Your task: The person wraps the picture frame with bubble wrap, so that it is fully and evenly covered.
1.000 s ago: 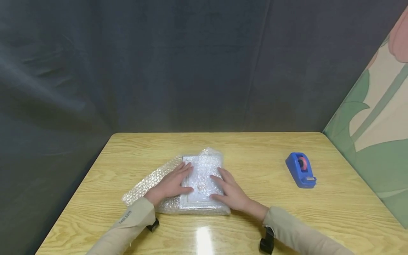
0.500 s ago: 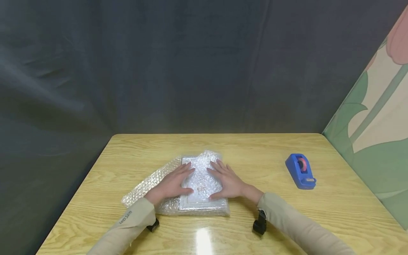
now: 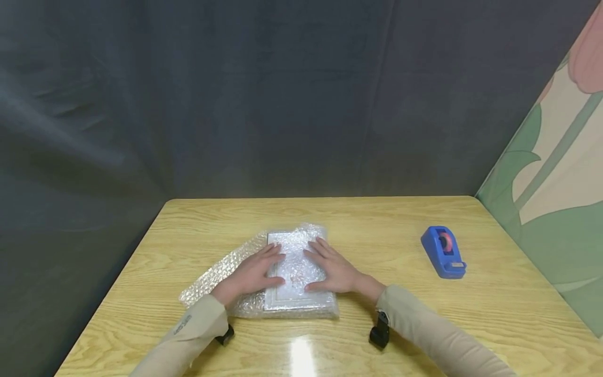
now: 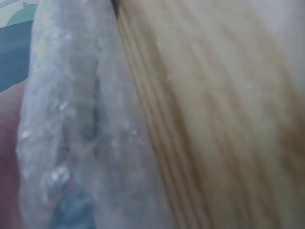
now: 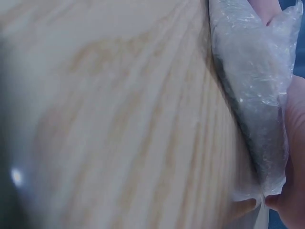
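A flat rectangular frame (image 3: 288,299) with a pale face lies on the wooden table. Bubble wrap (image 3: 221,273) sits under it and is folded over its right part, and a loose strip reaches out to the left. My left hand (image 3: 251,273) rests on the frame's left side, fingers extended. Across from it, my right hand (image 3: 336,271) lies with spread fingers on the folded wrap at the right side. In the left wrist view the edge of the bubble wrap (image 4: 90,114) is blurred. The right wrist view has the wrapped edge (image 5: 257,95) beside my right hand (image 5: 294,143).
A blue tape dispenser (image 3: 443,253) with a reddish roll stands at the right of the wooden table (image 3: 377,220). A dark curtain (image 3: 282,104) hangs behind the table, and a flower-patterned panel (image 3: 560,209) borders its right side.
My right hand has moved left and slightly farther away over the folded wrap. The wrap's far right corner has settled lower. My left hand has stayed nearly in place.
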Demonstrator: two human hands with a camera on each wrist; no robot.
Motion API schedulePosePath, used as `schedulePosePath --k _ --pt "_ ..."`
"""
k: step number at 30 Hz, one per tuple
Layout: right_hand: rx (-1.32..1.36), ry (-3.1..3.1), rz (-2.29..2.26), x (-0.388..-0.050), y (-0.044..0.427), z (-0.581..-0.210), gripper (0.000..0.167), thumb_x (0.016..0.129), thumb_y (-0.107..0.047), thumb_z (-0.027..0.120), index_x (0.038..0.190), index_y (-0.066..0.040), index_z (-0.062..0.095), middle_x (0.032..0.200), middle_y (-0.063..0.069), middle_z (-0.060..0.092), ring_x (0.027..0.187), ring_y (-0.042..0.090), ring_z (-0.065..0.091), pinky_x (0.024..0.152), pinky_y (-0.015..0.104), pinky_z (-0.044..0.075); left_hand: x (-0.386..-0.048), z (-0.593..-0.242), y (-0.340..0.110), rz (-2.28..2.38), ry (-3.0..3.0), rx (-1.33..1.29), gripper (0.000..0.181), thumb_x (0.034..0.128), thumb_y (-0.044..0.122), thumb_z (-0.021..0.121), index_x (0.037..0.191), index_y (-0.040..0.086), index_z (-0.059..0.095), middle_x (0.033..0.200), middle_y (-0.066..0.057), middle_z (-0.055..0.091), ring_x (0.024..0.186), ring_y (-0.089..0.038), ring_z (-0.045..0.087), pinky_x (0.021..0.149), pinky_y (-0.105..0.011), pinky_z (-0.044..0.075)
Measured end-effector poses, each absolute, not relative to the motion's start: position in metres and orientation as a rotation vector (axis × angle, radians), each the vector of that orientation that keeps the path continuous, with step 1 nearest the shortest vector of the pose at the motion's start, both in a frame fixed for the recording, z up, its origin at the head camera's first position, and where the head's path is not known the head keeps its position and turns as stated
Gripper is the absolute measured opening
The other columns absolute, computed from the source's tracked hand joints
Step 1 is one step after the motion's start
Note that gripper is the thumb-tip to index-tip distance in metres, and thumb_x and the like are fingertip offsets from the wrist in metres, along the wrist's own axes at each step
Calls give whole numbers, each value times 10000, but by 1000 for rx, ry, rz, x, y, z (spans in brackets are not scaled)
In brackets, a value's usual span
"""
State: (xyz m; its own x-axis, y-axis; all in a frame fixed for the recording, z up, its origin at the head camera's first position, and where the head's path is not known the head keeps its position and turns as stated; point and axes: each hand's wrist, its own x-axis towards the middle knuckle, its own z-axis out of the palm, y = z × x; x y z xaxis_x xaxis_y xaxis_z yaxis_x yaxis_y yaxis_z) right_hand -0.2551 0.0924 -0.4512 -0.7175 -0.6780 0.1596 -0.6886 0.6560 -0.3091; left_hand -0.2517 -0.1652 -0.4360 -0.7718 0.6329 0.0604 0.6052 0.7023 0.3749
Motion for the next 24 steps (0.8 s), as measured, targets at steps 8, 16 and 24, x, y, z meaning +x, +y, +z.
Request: schedulePosePath --k 8,16,24 --pt "1186 -2821 565 -255 92 -451 861 753 -546 625 1378 -21 354 1457 223 218 1350 406 89 1046 563 213 -246 -431 -188 767 2883 919 639 837 431 595 1341 72 434 1451 -126 297 1323 -333 261 1053 -524 236" --pt "1177 -2870 604 -255 91 -451 869 763 -541 617 1402 -38 312 1482 198 163 1364 375 36 1064 544 174 -240 -419 -236 964 2873 714 650 824 343 648 1336 16 417 1401 -178 366 1266 -360 348 1024 -533 288" --pt "1171 -2874 612 -257 92 -453 879 762 -548 615 1406 -39 303 1488 188 150 1366 369 24 1061 548 174 -227 -416 -290 1010 2790 424 668 858 383 597 1335 -36 391 1348 -261 392 1205 -447 373 909 -552 399"
